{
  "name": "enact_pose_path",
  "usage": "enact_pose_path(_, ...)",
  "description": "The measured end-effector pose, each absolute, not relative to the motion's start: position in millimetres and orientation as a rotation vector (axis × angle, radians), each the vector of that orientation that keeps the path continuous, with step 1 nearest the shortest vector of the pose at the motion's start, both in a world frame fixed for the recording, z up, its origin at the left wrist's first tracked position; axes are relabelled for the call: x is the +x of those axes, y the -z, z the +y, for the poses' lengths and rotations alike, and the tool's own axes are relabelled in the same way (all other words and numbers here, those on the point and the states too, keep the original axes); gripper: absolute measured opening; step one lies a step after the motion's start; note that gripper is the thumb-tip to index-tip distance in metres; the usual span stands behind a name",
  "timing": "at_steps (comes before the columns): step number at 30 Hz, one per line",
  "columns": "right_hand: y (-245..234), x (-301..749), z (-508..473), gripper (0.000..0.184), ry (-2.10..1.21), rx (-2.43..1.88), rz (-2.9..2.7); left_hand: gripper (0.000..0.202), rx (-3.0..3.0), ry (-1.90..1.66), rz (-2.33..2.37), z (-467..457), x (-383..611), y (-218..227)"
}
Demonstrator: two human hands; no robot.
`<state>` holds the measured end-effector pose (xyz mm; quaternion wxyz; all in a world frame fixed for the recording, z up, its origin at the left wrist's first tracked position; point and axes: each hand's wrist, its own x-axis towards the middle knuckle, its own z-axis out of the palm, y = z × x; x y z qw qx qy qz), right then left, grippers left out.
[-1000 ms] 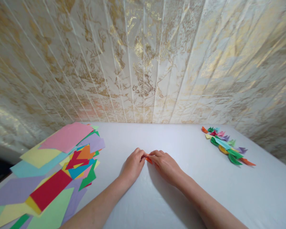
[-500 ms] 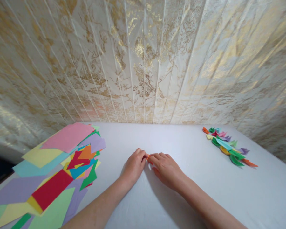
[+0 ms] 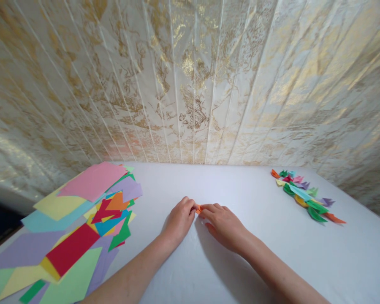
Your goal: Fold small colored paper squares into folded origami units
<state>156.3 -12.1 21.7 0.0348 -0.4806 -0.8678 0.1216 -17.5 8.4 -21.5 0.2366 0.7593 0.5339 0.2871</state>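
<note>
Between my two hands, at the middle of the white table, is a small piece of folded orange paper. My left hand is closed, pinching the paper's left end between thumb and fingers. On the other side, my right hand has its fingertips on the paper's right end, the thumb tucked lower down. Most of the paper is hidden by the fingers, so its full shape cannot be made out.
Loose sheets of coloured paper overlap at the left, among them a pink sheet and a red one. Several small folded paper shapes lie in rows at the right. A gold-patterned white curtain hangs behind the white table.
My right hand's fingers have shifted slightly right, and a little more of the orange paper shows between the hands. The view has moved slightly.
</note>
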Motion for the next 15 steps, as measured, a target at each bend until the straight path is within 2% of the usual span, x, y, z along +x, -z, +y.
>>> enact_pose_path(15, -28.5, 164.4, -5.3, 0.023, -0.588, -1.380, -2.568, 0.021, 2.100, -0.800, 1.433, 9.6, -18.4, 23.4)
